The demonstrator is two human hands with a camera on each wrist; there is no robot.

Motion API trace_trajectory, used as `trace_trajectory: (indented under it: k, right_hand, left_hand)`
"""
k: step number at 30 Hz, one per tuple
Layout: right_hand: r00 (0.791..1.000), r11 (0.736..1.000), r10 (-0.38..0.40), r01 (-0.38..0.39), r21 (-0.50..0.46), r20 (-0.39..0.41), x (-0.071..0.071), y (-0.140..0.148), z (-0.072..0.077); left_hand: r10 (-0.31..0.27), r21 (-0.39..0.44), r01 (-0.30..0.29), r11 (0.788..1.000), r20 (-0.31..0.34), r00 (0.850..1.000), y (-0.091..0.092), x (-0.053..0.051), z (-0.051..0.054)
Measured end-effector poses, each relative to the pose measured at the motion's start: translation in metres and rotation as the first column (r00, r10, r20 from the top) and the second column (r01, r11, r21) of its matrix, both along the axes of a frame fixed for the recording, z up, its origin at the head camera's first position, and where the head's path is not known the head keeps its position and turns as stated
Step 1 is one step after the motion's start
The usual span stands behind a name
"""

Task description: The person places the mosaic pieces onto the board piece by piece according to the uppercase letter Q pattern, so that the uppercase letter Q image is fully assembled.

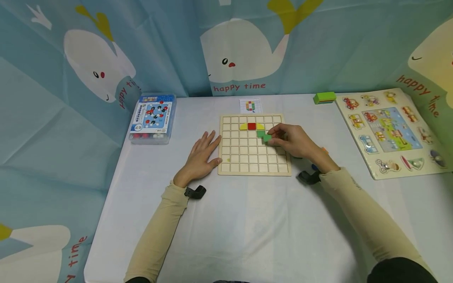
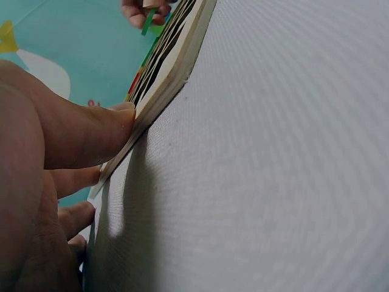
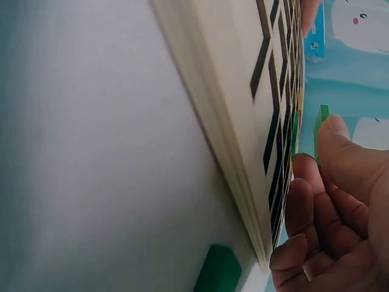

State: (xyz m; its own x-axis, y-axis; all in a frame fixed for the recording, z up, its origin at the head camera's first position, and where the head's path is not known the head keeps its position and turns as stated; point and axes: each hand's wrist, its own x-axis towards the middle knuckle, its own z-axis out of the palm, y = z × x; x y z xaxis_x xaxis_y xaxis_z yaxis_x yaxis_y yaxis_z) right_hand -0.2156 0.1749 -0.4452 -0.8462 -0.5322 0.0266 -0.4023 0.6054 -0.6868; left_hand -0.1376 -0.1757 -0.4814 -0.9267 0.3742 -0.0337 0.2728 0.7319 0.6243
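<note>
A wooden grid board (image 1: 244, 150) lies on the white table. Near its far edge sit a red square tile (image 1: 251, 126) between two yellow pieces, the left yellow piece (image 1: 243, 126) and the right one (image 1: 260, 126). A green tile (image 1: 260, 134) lies just below the right one. My right hand (image 1: 295, 139) pinches a second green tile (image 1: 267, 138) between thumb and fingers, over the board's right half; in the right wrist view this tile (image 3: 321, 125) is edge-on. With fingers spread, my left hand (image 1: 199, 157) touches the board's left edge, its thumb (image 2: 91, 137) against the rim.
A pattern card (image 1: 250, 105) lies behind the board. At left is a plastic box (image 1: 153, 118); at right, a picture puzzle board (image 1: 393, 161) with a green block (image 1: 325, 98) near its far corner. A dark green piece (image 3: 219, 269) lies beside the grid board, partly under my right arm.
</note>
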Motion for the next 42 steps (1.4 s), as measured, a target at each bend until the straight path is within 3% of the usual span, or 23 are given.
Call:
trace_trajectory:
  k: [9, 28, 42]
  right_hand:
    - [1.000, 1.000, 0.013, -0.013, 0.019, 0.026, -0.002, -0.008, 0.000]
    - [0.998, 0.998, 0.055, -0.054, 0.036, -0.021, -0.004, -0.014, -0.004]
    - [0.999, 0.998, 0.050, -0.051, 0.048, 0.017, -0.004, -0.014, -0.003]
  left_hand:
    - [0.002, -0.001, -0.002, 1.000, 0.005, 1.000, 0.001, 0.000, 0.000]
    - [0.007, -0.005, -0.006, 1.000, 0.016, 1.000, 0.001, 0.001, 0.003]
    - [0.005, -0.002, -0.005, 1.000, 0.010, 1.000, 0.001, 0.001, 0.004]
